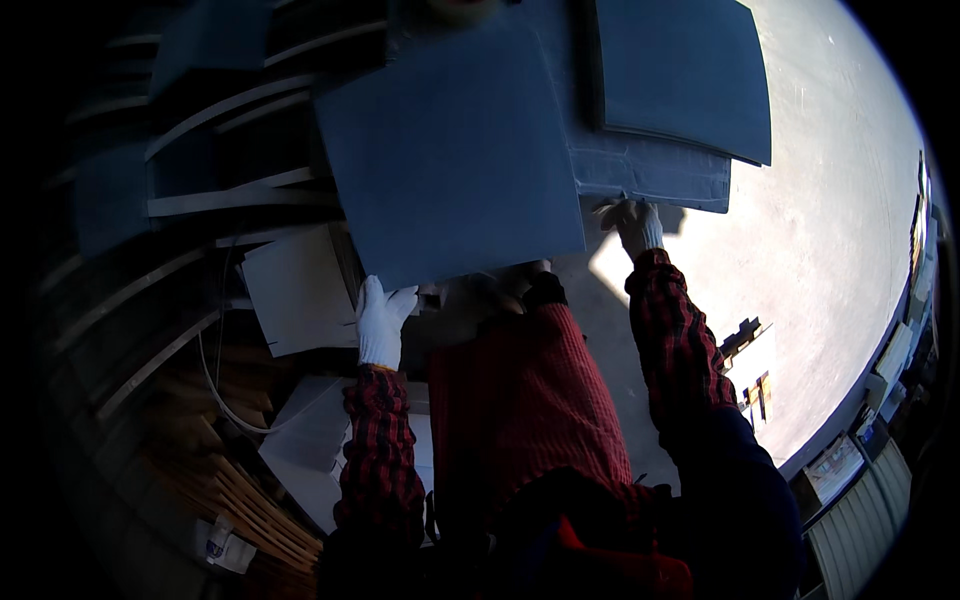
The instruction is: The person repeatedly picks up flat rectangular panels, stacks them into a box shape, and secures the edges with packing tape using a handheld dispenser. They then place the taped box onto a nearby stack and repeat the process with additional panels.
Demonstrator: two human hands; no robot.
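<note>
A large flat blue-grey sheet, perhaps cardboard, lies at an angle in the middle. My left hand, in a white glove, is at its near left corner with fingers and thumb against the edge; the grip is partly hidden. To the right, my right hand, also gloved, reaches forward with its fingers apart, a little blurred. It is just below the near edge of a wrapped flat block, and I see nothing held in it. A stack of similar sheets rests on that block.
Left of the sheet are pale curved bars of a rack and a tilted pale board stack. Lower left, several brown cardboard edges stand in a row beside a white cable. Bright floor stretches along the right.
</note>
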